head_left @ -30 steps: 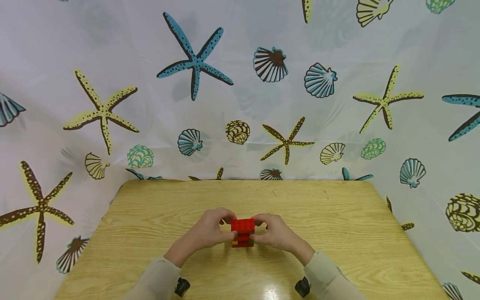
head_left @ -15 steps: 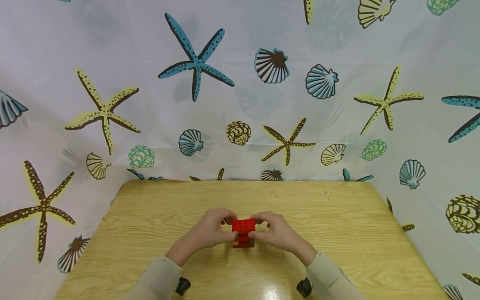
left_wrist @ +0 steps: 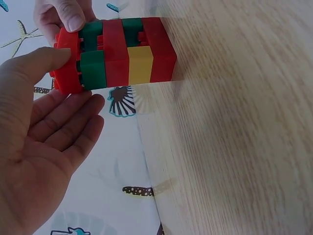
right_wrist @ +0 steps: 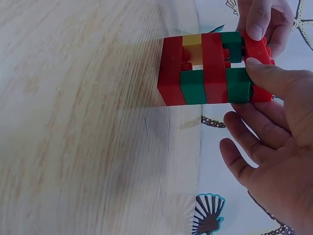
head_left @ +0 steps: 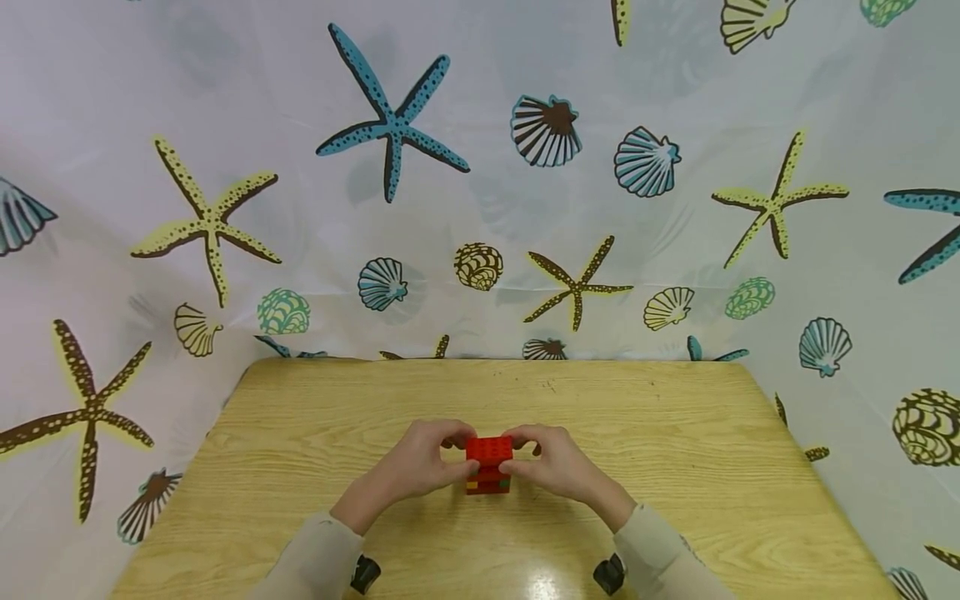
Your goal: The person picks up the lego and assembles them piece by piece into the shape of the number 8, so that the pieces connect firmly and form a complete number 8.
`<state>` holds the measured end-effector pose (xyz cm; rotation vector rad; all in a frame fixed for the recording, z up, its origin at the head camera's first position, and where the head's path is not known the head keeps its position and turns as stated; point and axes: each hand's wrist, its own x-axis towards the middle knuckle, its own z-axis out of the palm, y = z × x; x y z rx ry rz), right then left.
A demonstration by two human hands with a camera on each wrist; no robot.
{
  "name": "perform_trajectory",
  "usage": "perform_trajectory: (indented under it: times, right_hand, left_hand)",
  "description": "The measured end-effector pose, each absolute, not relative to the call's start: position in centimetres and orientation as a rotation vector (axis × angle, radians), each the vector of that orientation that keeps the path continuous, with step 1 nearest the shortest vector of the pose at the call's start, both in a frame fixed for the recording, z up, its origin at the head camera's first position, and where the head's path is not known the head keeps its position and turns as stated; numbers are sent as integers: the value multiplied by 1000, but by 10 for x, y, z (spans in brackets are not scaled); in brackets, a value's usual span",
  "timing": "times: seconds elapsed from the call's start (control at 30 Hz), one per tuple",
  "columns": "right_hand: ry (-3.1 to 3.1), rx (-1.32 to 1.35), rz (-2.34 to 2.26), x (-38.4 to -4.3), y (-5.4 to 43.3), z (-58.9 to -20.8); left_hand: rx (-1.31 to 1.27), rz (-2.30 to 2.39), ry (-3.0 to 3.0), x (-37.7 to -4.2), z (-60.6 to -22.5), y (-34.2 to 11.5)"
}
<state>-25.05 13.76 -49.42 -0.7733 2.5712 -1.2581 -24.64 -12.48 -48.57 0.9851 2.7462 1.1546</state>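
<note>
A stack of toy building bricks (head_left: 489, 477) stands upright on the table between both hands. In the wrist views it has a red bottom brick (left_wrist: 161, 51), a yellow brick (left_wrist: 140, 66) and a green brick (right_wrist: 192, 87) above it, a red middle brick (right_wrist: 214, 73), two more green bricks, and a red top brick (left_wrist: 68, 68). A narrow gap with studs shows under the top brick. My left hand (head_left: 418, 457) pinches the top brick's left end, thumb in front. My right hand (head_left: 553, 462) pinches its right end; the other fingers of both hands extend behind.
The wooden table (head_left: 337, 392) reaches out on every side of the stack. A white curtain (head_left: 480, 192) printed with starfish and shells hangs behind the table and along both sides. Dark wrist devices sit below both sleeves.
The right thumb has slid slightly up onto the top brick's front. Otherwise the hands and the stack stay nearly in place, with a tiny shift of the whole view.
</note>
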Motion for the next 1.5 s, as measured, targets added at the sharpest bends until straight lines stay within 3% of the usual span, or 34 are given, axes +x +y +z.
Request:
perform_trajectory:
  times: [1.5]
  right_hand:
    - [2549, -718, -1322, -249, 138, -503]
  left_hand:
    - [855, 1436, 2638, -235, -520, -126]
